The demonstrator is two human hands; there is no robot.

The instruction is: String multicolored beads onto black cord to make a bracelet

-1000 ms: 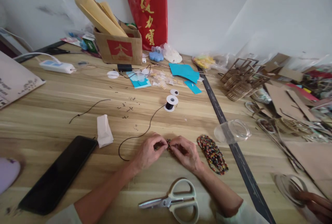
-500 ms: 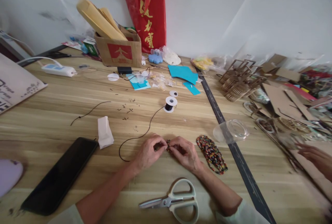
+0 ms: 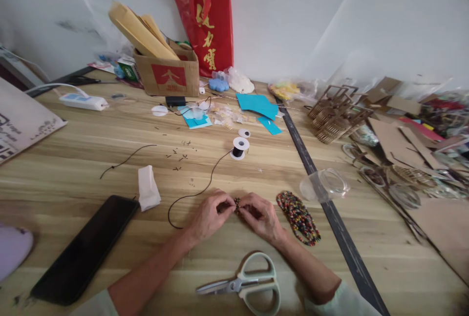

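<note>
My left hand (image 3: 209,214) and my right hand (image 3: 262,215) meet over the middle of the table, thumb and forefinger pinched on each. Between their fingertips is a small string of beads (image 3: 237,204), mostly hidden by the fingers. A dark cord (image 3: 213,175) loops from a white spool (image 3: 241,149) of black cord to beside my left hand. Just right of my right hand lies a coiled strand of multicoloured beads (image 3: 298,218). Scissors (image 3: 256,284) with pale handles rest below both hands, their blades pointing left.
A black phone (image 3: 86,250) and folded white paper (image 3: 148,188) lie to the left. Clear plastic packaging (image 3: 324,185) sits right of the beads. At the back stand a cardboard box (image 3: 170,74), a red bag (image 3: 210,28) and small woven baskets (image 3: 335,113). Cardboard pieces (image 3: 406,142) crowd the right.
Another person's hand at the right edge has gone out of view. My two hands keep the same pinch in nearly the same place; the view shifts slightly.
</note>
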